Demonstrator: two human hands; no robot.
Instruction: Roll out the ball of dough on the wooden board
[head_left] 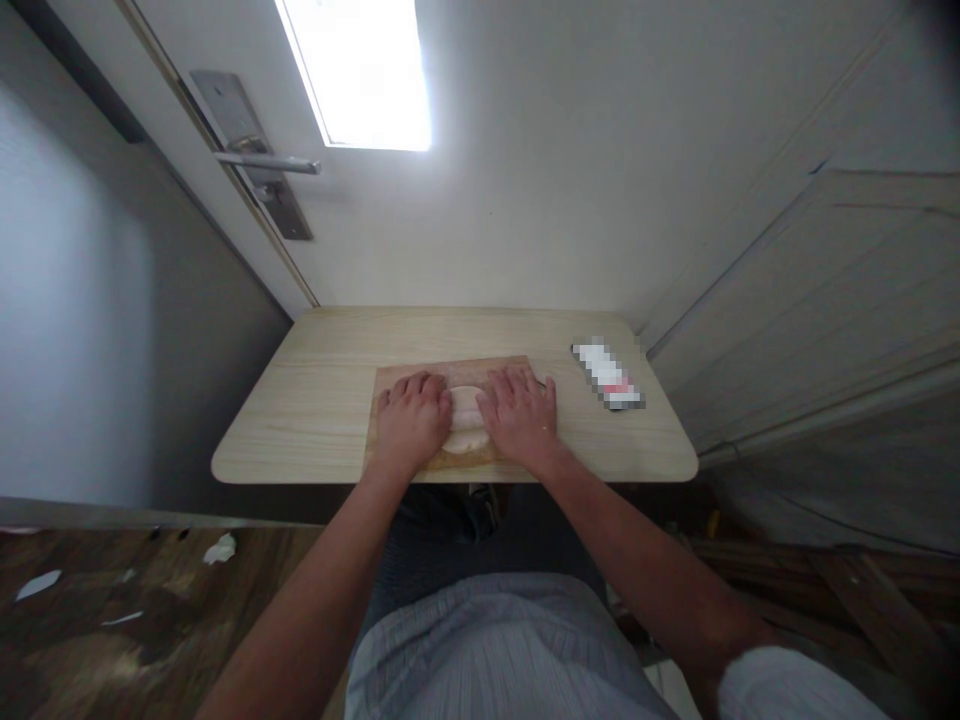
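A: Pale dough (465,415), a flattish round, lies on the wooden board (450,368), a little toward the board's six o'clock edge. The board sits on the light wood table (315,400), close to the near rim.

B: And the hands?

A: The left hand (412,415) covers the nine o'clock side of the round and the right hand (521,412) covers the three o'clock side. Both lie palm down with fingers reaching toward twelve. They are closed around nothing and simply rest flat on dough and board. Only a strip of dough shows between them.

B: How would you press it well?

A: As I judge it, put equal weight through both palm heels, so the round thins evenly instead of sloping. Work outward from the centre toward nine and three. Then give the round a quarter turn, so twelve and six get the same. Push straight down rather than toward the body, because the board's six o'clock edge is almost at the table's rim and could slide.

B: Is anything crowding the work?

A: There is a small white-and-red packet (607,375) at about two o'clock from the board, clear of it. It is too blurred to identify. A door lever (266,162) sits far off at eleven.
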